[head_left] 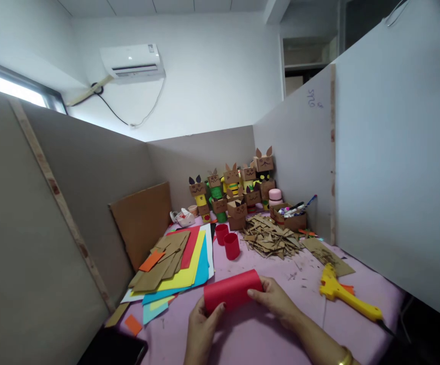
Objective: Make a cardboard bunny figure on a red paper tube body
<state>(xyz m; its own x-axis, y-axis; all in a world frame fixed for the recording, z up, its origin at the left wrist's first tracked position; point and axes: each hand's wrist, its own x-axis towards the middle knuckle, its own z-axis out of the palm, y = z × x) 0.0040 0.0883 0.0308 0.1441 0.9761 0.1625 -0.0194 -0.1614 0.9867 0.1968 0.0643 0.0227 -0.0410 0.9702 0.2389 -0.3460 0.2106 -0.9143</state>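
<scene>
Between my two hands is a red paper tube, lying nearly level above the pink tablecloth. My left hand grips its left end, thumb on the front. Round the right end are the fingers of my right hand, with the thumb pressed on the front. Two short red paper rings stand on the cloth just beyond the tube. Left of them lies a fan of coloured paper sheets with cardboard pieces on top.
A yellow glue gun lies at the right by a cardboard strip. Farther back are a heap of cardboard scraps, several cardboard animal figures and a box of pens. A dark phone is front left.
</scene>
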